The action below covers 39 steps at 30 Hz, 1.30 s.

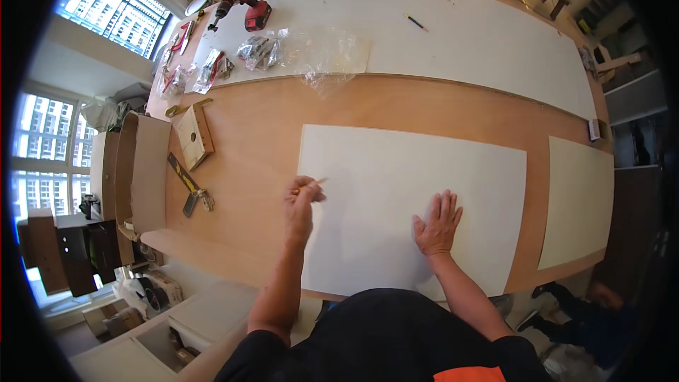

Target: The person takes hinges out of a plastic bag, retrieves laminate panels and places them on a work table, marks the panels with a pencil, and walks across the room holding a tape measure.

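A white rectangular board (396,170) lies flat on the wooden worktable in front of me. My left hand (300,201) is at the board's left edge, its fingers closed in a pinch around a pencil (321,182). The pencil's thin end points right, over the board. On the right half of the same board rests my right hand (438,225), palm down with the fingers stretched out and nothing held.
A red cordless drill (257,14), bagged hardware (259,51) and a dark pencil-like stick (415,22) lie on a long white panel (481,42). Left are a try square (187,182) and a wooden block (194,137). Another board (576,205) lies right; a person (587,318) is beyond.
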Motion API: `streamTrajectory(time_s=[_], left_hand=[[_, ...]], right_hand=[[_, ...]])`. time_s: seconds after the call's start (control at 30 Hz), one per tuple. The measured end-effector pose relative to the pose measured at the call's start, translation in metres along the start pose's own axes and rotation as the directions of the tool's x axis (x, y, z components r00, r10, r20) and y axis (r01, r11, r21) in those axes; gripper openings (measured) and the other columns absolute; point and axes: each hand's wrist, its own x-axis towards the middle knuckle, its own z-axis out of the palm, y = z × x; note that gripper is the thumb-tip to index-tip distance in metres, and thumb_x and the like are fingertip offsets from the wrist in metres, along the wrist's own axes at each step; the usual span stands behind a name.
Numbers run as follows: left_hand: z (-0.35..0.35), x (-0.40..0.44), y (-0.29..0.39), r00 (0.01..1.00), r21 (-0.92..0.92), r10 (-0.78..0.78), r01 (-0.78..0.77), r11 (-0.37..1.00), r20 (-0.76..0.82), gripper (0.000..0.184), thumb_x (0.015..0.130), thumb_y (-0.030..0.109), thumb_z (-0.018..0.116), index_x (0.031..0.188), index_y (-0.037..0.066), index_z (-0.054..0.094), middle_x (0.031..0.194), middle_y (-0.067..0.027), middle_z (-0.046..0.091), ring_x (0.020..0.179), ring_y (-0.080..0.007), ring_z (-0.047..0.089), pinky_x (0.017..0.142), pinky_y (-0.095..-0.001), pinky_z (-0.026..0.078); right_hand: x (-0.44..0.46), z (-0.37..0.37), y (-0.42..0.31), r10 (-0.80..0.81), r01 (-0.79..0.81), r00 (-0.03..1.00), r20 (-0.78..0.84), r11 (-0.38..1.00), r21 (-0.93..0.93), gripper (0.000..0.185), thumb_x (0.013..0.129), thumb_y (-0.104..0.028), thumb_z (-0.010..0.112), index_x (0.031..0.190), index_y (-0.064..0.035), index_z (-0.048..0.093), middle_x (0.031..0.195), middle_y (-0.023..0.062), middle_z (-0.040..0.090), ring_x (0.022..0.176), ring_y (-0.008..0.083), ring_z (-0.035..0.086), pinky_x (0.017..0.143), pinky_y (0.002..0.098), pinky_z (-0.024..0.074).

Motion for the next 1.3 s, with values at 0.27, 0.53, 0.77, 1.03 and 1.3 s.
streamTrajectory(time_s=[0.27, 0.53, 0.77, 1.03, 1.3], left_hand=[[-0.054, 0.127, -0.061, 0.953, 0.278, 0.258, -0.209, 0.938, -0.156, 0.021, 0.094, 0.011, 0.066, 0.109, -0.002, 0.07, 0.099, -0.0082, 0.072, 0.087, -0.0167, 0.066, 0.08, -0.0275, 0.053], [-0.038, 0.156, -0.043, 0.868, 0.693, 0.493, -0.393, 0.605, 0.062, 0.016, 0.085, 0.011, 0.07, 0.101, 0.011, 0.075, 0.094, -0.0062, 0.074, 0.087, -0.0253, 0.065, 0.081, -0.035, 0.052], [-0.048, 0.164, -0.041, 0.866, 0.693, 0.479, -0.434, 0.576, 0.144, 0.017, 0.088, 0.016, 0.067, 0.102, 0.011, 0.075, 0.096, -0.0079, 0.074, 0.091, -0.0283, 0.065, 0.083, -0.0394, 0.052], [-0.049, 0.167, -0.043, 0.892, 0.716, 0.413, -0.41, 0.565, 0.185, 0.018, 0.089, 0.018, 0.063, 0.103, 0.012, 0.073, 0.096, -0.0102, 0.072, 0.094, -0.0326, 0.064, 0.084, -0.0418, 0.052], [-0.113, 0.076, -0.06, 0.809, 0.74, 0.402, -0.57, 0.357, 0.429, 0.011, 0.086, 0.014, 0.065, 0.094, 0.009, 0.07, 0.092, -0.0135, 0.069, 0.089, -0.0339, 0.061, 0.081, -0.0443, 0.047]], right_hand=[[0.004, 0.002, -0.003, 0.005, -0.001, 0.997, 0.071, 0.998, -0.061, 0.078, 0.092, -0.045, 0.054, 0.149, 0.0032, 0.031, 0.159, 0.026, 0.022, 0.148, 0.0461, 0.016, 0.118, 0.063, 0.0116], [0.004, 0.008, -0.007, -0.016, 0.026, 0.997, 0.075, 0.991, -0.132, 0.08, 0.092, -0.045, 0.052, 0.151, 0.0037, 0.029, 0.159, 0.0266, 0.022, 0.149, 0.0458, 0.016, 0.117, 0.0623, 0.0131], [0.0, 0.015, -0.006, -0.072, 0.075, 0.997, 0.029, 0.986, -0.151, 0.077, 0.093, -0.042, 0.051, 0.152, 0.0029, 0.027, 0.159, 0.0259, 0.021, 0.149, 0.0455, 0.017, 0.116, 0.0623, 0.0153], [-0.005, 0.018, -0.005, -0.08, 0.081, 0.997, 0.016, 0.98, -0.182, 0.076, 0.095, -0.041, 0.05, 0.153, 0.0014, 0.026, 0.16, 0.0248, 0.022, 0.149, 0.0448, 0.017, 0.116, 0.0615, 0.0168], [-0.006, 0.025, -0.001, -0.125, 0.114, 0.991, -0.037, 0.967, -0.228, 0.074, 0.096, -0.041, 0.049, 0.153, 0.0008, 0.027, 0.159, 0.0237, 0.023, 0.148, 0.0437, 0.019, 0.115, 0.0617, 0.0188]])
